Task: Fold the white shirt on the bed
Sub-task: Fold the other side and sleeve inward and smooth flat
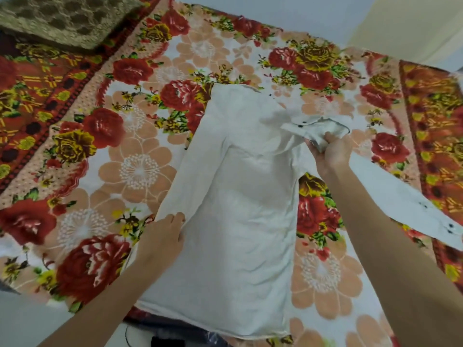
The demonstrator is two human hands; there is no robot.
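The bed (105, 171) under both hands wears a flowered blanket. The white shirt (240, 221) lies flat on it between the 2 hands, 1 sleeve (400, 199) trailing out past the right forearm. The left hand (164, 237) grips the shirt's left edge with curled fingers. The right hand (330, 154) grasps a bunched, buttoned cuff (313, 127).

Your white shirt (238, 196) is matt, lightly creased cloth; the floral blanket (125, 159) under it is plush cloth, faintly glossy.
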